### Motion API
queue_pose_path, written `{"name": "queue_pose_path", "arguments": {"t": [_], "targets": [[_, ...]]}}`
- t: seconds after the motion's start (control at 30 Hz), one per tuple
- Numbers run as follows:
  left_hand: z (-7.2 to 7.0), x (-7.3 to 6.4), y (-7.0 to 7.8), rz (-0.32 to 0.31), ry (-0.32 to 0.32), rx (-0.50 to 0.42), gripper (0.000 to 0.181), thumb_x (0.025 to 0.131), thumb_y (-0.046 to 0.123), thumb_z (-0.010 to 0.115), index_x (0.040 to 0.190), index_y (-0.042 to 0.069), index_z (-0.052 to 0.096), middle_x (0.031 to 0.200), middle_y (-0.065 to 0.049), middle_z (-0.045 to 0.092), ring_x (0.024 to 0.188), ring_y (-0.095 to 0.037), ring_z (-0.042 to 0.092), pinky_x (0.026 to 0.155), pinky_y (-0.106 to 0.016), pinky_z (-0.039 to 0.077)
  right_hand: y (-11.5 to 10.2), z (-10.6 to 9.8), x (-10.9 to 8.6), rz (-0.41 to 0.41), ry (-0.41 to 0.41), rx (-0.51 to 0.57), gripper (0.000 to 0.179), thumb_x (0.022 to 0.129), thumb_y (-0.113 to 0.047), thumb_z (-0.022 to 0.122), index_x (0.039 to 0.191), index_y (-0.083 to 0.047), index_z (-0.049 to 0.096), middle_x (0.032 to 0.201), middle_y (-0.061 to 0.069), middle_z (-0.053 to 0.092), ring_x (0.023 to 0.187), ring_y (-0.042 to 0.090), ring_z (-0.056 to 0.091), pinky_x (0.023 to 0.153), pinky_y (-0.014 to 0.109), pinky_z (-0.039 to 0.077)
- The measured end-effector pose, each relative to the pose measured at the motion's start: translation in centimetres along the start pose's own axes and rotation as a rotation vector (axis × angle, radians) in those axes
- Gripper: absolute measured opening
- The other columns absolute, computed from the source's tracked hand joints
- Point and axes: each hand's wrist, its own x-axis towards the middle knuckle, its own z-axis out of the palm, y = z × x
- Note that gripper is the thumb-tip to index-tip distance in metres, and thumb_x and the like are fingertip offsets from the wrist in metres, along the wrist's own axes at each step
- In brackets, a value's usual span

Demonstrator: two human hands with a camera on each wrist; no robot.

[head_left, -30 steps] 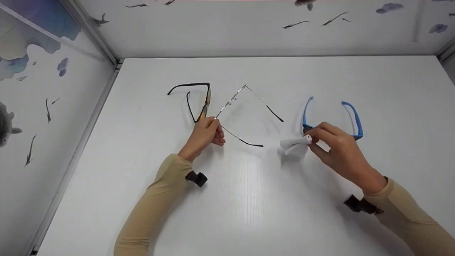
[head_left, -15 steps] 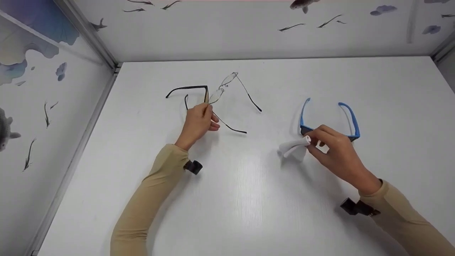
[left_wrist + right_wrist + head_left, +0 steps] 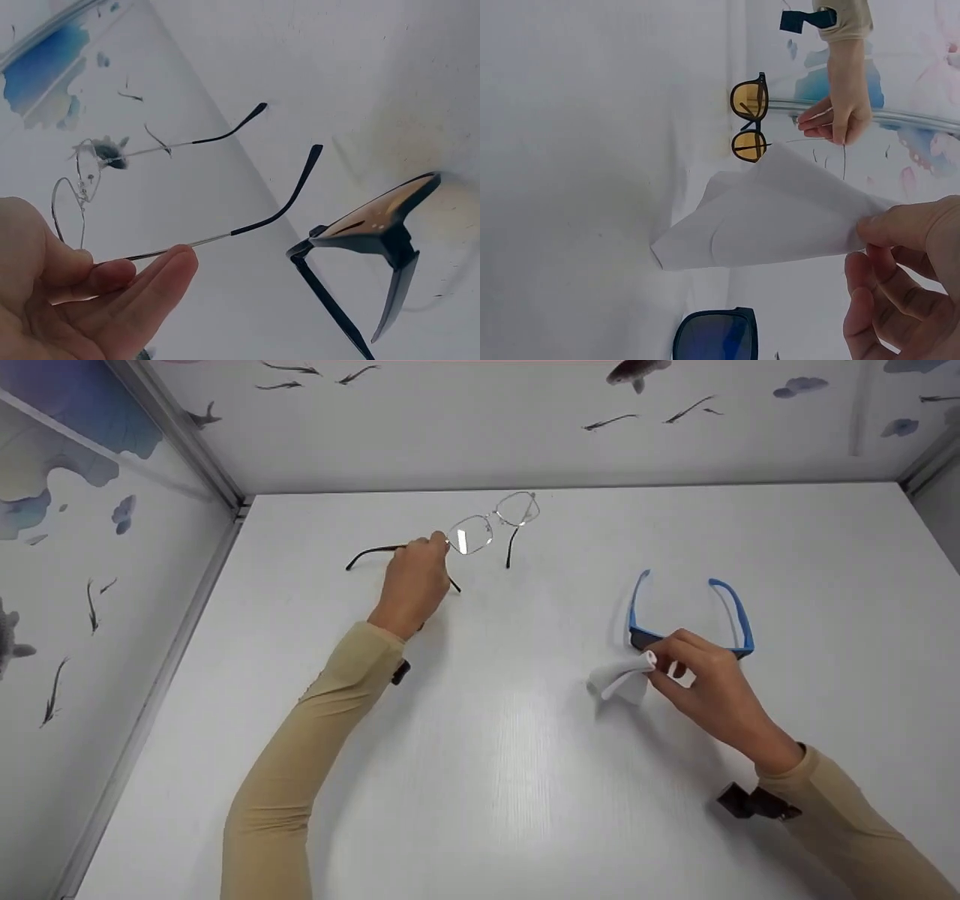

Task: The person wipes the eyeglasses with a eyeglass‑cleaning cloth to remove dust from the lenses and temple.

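My left hand (image 3: 415,585) holds wire-rimmed glasses (image 3: 472,535) up over the far left of the table. In the left wrist view thumb and fingers pinch one thin temple (image 3: 210,240) near its hinge; both temples are unfolded with black tips. Under that hand lie black-framed glasses with amber lenses (image 3: 748,101), mostly hidden from the head view. My right hand (image 3: 709,682) pinches a corner of a folded white cloth (image 3: 619,679), which hangs to the left of the fingers. Just behind this hand are blue sunglasses with dark lenses (image 3: 744,619), their arms open toward the back.
The white table (image 3: 510,780) reaches back to a white panel (image 3: 480,427) printed with fish and plants. Another printed panel (image 3: 112,562) stands along the left edge. Each sleeve carries a small black camera (image 3: 756,801) at the wrist.
My left hand has moved away toward the back, lifting and turning the wire-rimmed glasses so their lenses now face the head view. The right hand with the cloth has stayed nearly still.
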Motion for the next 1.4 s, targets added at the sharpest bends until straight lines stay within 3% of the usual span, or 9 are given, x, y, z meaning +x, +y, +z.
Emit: {"name": "queue_pose_path", "arguments": {"t": [0.1, 0.27, 0.47, 0.63, 0.9, 1.03, 1.17, 1.3, 1.4], "targets": [[0.2, -0.4, 0.2, 0.061, -0.05, 0.03, 0.019, 0.101, 0.004, 0.046, 0.109, -0.007, 0.059, 0.09, -0.02, 0.065, 0.069, -0.025, 0.063, 0.059, -0.033, 0.052, 0.0, 0.0, -0.1, 0.014, -0.004, 0.007, 0.035, 0.07, 0.022, 0.072, 0.095, -0.002, 0.068, 0.087, 0.0, 0.062, 0.073, 0.009, 0.054, 0.065, 0.014, 0.043], [0.7, -1.4, 0.5, 0.258, -0.097, 0.131, 0.02, 0.101, 0.007, 0.047, 0.105, -0.007, 0.059, 0.086, -0.019, 0.064, 0.061, -0.022, 0.055, 0.056, -0.034, 0.051, 0.2, 0.0, -0.3, 0.016, -0.004, 0.022, 0.035, 0.071, 0.022, 0.072, 0.095, -0.002, 0.068, 0.088, -0.001, 0.063, 0.073, 0.009, 0.055, 0.065, 0.015, 0.044], [1.7, -2.9, 1.5, 0.531, -0.091, 0.422, 0.016, 0.093, 0.007, 0.057, 0.08, 0.002, 0.063, 0.064, -0.008, 0.057, 0.051, -0.012, 0.033, 0.043, -0.028, 0.037, 0.3, 0.2, -0.4, 0.013, -0.007, 0.037, 0.035, 0.07, 0.022, 0.072, 0.095, -0.002, 0.067, 0.087, 0.0, 0.062, 0.072, 0.01, 0.055, 0.065, 0.014, 0.045], [2.8, -3.7, 2.9, 0.672, -0.12, 0.617, 0.024, 0.089, -0.001, 0.058, 0.068, 0.01, 0.061, 0.055, 0.0, 0.046, 0.052, -0.01, 0.023, 0.043, -0.026, 0.025, 0.4, 0.3, -0.5, 0.024, -0.011, 0.034, 0.035, 0.07, 0.021, 0.073, 0.095, -0.002, 0.067, 0.086, 0.0, 0.062, 0.072, 0.009, 0.055, 0.065, 0.014, 0.044], [4.4, -4.6, 4.2, 0.728, -0.169, 0.671, 0.028, 0.09, 0.001, 0.057, 0.067, 0.015, 0.067, 0.054, 0.005, 0.031, 0.053, -0.01, 0.023, 0.045, -0.026, 0.022, 0.5, -0.1, -0.1, 0.026, 0.007, 0.037, 0.034, 0.071, 0.023, 0.071, 0.094, -0.002, 0.068, 0.086, 0.0, 0.062, 0.074, 0.009, 0.055, 0.065, 0.014, 0.045], [5.1, -4.7, 4.6, 0.731, -0.211, 0.693, 0.028, 0.089, -0.002, 0.057, 0.071, 0.015, 0.07, 0.054, 0.006, 0.039, 0.054, -0.01, 0.025, 0.044, -0.025, 0.027, 0.6, -0.3, 0.2, 0.052, 0.02, 0.043, 0.032, 0.072, 0.022, 0.071, 0.093, -0.001, 0.068, 0.086, 0.0, 0.063, 0.074, 0.009, 0.055, 0.065, 0.014, 0.046], [5.5, -4.6, 4.9, 0.645, -0.229, 0.722, 0.022, 0.09, -0.002, 0.061, 0.08, 0.013, 0.073, 0.059, 0.004, 0.056, 0.054, -0.01, 0.028, 0.045, -0.025, 0.029, 0.5, -0.6, 0.5, 0.094, 0.044, 0.038, 0.029, 0.074, 0.02, 0.07, 0.094, -0.001, 0.068, 0.087, 0.0, 0.063, 0.074, 0.009, 0.054, 0.065, 0.013, 0.046], [5.4, -4.2, 5.2, 0.533, -0.264, 0.737, 0.019, 0.091, -0.001, 0.061, 0.085, 0.012, 0.073, 0.063, 0.003, 0.058, 0.054, -0.011, 0.03, 0.046, -0.025, 0.029, 0.5, -1.0, 0.8, 0.136, 0.088, 0.054, 0.026, 0.077, 0.017, 0.069, 0.096, -0.001, 0.069, 0.089, 0.001, 0.062, 0.073, 0.008, 0.055, 0.064, 0.011, 0.046], [5.0, -3.8, 5.5, 0.483, -0.288, 0.717, 0.015, 0.092, 0.0, 0.06, 0.087, 0.01, 0.071, 0.066, 0.0, 0.06, 0.055, -0.011, 0.034, 0.048, -0.024, 0.039, 0.4, -1.4, 1.1, 0.172, 0.13, 0.064, 0.024, 0.077, 0.017, 0.07, 0.095, 0.002, 0.068, 0.092, 0.005, 0.06, 0.075, 0.005, 0.055, 0.065, 0.01, 0.046]]}}
